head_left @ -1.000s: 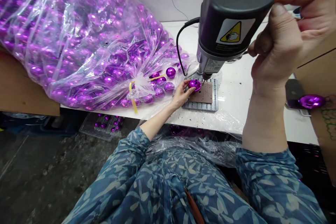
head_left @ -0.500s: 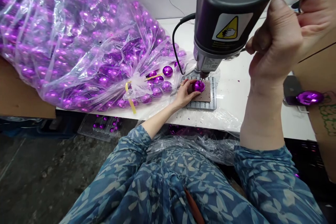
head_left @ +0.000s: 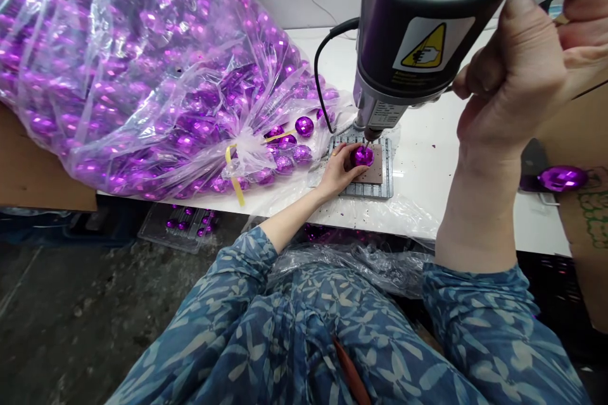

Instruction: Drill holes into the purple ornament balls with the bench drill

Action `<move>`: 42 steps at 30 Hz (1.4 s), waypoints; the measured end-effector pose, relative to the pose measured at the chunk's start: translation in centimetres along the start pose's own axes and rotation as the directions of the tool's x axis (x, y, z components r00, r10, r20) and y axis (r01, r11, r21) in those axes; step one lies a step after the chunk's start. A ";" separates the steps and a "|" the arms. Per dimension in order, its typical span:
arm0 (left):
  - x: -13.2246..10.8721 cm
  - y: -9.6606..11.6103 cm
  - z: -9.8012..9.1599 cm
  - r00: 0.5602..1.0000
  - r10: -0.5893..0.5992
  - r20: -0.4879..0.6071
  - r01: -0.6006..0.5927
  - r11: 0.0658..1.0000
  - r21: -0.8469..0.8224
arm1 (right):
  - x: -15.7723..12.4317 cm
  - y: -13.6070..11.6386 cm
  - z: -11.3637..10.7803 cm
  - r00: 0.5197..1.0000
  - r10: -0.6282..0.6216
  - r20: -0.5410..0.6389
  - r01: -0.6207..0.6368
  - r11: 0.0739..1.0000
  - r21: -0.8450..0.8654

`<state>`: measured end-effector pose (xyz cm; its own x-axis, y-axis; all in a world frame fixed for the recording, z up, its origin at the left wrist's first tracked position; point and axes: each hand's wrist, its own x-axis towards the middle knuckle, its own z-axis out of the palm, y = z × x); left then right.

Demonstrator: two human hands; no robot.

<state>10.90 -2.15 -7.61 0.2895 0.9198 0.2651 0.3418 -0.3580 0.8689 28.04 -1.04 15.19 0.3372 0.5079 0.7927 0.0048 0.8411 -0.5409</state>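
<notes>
A purple faceted ball (head_left: 363, 155) is pinched in the fingers of my left hand (head_left: 336, 171), over a brown board (head_left: 375, 172) on the slotted metal base (head_left: 387, 186). The thin bit of a black drill press (head_left: 427, 31) comes down at the top of the ball; whether it has entered cannot be made out. My right hand (head_left: 527, 69) is raised beside the motor housing with its fingers curled round the press's feed lever, most of which the hand hides. Its index finger lies at the housing's edge.
A big clear bag (head_left: 166, 76) of purple balls, tied with yellow ribbon (head_left: 234, 177), fills the left of the white table (head_left: 418, 183). Several loose balls (head_left: 304, 127) lie by its neck. Another ball (head_left: 563, 178) sits at right, near a cardboard box (head_left: 586, 228). Below left is a tray (head_left: 175, 237).
The view has shifted slightly, so the press and my right hand appear a little further right. Both hands keep their holds; the ball stays under the bit.
</notes>
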 end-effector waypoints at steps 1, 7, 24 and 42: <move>0.0 0.0 0.0 1.000 0.008 0.002 -0.008 1.000 0.003 | -0.2 -0.1 0.0 1.000 -0.007 0.000 0.007 1.000 -0.024; 0.0 -0.3 0.2 1.000 0.015 0.004 -0.016 1.000 0.026 | -1.2 -0.3 -0.6 0.997 -0.081 0.002 0.081 0.994 -0.078; 0.0 0.1 0.1 0.999 0.033 0.001 -0.033 0.999 0.022 | -5.2 0.4 -1.5 0.987 -0.129 -0.099 0.113 0.981 -0.159; -0.1 -0.2 0.2 0.998 0.068 0.012 -0.069 0.994 0.080 | -6.6 4.2 -3.4 0.910 -0.412 -0.032 0.408 0.908 -0.101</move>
<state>10.94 -2.19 -7.92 0.3226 0.8913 0.3187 0.3912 -0.4321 0.8126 29.09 -1.53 6.77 0.3349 0.1096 0.9359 0.2372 0.9514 -0.1963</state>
